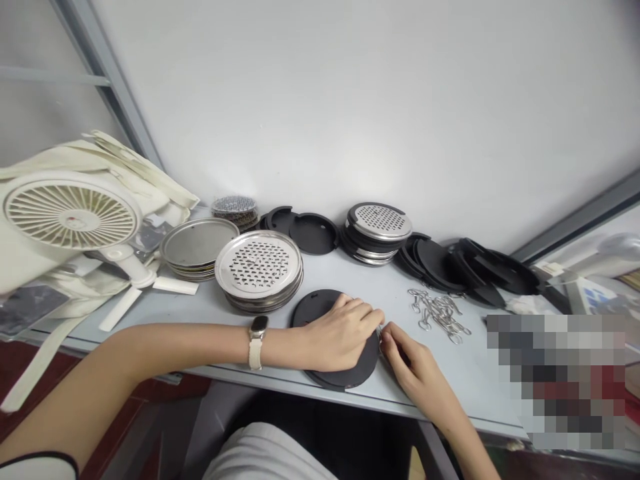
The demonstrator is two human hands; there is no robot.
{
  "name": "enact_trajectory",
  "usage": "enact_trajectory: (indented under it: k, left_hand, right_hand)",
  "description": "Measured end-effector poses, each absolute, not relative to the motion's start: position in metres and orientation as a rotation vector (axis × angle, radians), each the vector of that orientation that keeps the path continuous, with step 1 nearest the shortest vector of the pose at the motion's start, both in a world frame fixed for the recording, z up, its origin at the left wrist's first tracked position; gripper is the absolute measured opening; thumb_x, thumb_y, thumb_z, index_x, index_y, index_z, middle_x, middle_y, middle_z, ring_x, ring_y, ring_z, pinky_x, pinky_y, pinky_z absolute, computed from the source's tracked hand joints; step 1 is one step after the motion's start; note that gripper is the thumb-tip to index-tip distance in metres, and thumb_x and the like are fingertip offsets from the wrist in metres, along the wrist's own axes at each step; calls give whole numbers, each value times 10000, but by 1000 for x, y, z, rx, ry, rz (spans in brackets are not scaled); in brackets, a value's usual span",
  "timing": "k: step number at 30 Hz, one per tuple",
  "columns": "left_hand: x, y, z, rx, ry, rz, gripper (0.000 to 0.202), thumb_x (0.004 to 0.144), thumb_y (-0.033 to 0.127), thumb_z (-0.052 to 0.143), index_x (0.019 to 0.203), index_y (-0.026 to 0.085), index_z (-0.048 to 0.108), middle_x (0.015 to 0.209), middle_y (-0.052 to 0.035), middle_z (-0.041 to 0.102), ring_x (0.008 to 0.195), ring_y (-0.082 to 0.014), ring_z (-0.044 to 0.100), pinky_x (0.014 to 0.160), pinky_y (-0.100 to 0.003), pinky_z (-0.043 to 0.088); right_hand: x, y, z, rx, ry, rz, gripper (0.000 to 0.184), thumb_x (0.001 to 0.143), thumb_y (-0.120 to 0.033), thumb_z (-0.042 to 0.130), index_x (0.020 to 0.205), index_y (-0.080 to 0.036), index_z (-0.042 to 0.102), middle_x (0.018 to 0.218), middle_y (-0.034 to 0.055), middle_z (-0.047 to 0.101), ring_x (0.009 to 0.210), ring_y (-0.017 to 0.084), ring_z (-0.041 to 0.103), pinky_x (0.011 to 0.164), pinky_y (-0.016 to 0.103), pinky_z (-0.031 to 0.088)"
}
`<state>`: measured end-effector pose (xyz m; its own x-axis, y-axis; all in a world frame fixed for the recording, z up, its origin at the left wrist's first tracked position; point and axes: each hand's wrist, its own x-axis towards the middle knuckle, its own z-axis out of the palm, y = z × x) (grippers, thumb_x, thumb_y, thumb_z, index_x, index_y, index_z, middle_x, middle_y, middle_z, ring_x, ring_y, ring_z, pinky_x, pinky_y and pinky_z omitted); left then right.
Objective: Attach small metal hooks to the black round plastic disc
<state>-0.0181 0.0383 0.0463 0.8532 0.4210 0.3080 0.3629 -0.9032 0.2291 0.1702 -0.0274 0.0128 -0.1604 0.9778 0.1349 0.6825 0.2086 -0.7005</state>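
Note:
A black round plastic disc (pixel 320 307) lies near the front edge of the table. My left hand (pixel 345 333), with a watch on its wrist, rests across it, fingers bent and gripping its right side. My right hand (pixel 413 363) is at that same edge, thumb and fingers pinched on a small metal wire piece (pixel 379 330) that is mostly hidden. Several similar metal wire hooks (pixel 436 313) lie in a loose heap beyond my right hand. Left of the disc stands a stack of round metal grater plates (pixel 259 265).
Plain metal discs (pixel 200 243) are stacked at the left, beside a white fan (pixel 75 217). Along the wall stand a stack of black bases with grater plates (pixel 383 223), black round trays (pixel 314 233) and more black parts (pixel 440 263). A blurred-out patch (pixel 565 380) covers the right.

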Motion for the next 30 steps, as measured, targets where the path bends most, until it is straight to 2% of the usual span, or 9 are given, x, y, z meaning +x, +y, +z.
enact_trajectory:
  k: [15,30]
  left_hand:
    - [-19,39,44,2872,608,544,150,855,76,404,969,169,434,916,-69,528,883,-210,497,834,-327,346]
    - [-19,39,44,2769,634,585,119,914,110,419,1015,156,463,989,-73,572,943,-207,521,861,-334,342]
  right_hand:
    - [170,-27,12,-1564,-1833,725,319,1003,-414,332,755,-220,383,636,-47,390,576,131,400,554,232,335]
    - [170,-25,11,-1546,-1821,733,317,1008,-418,324,769,-220,391,634,-49,397,572,129,403,562,233,337]
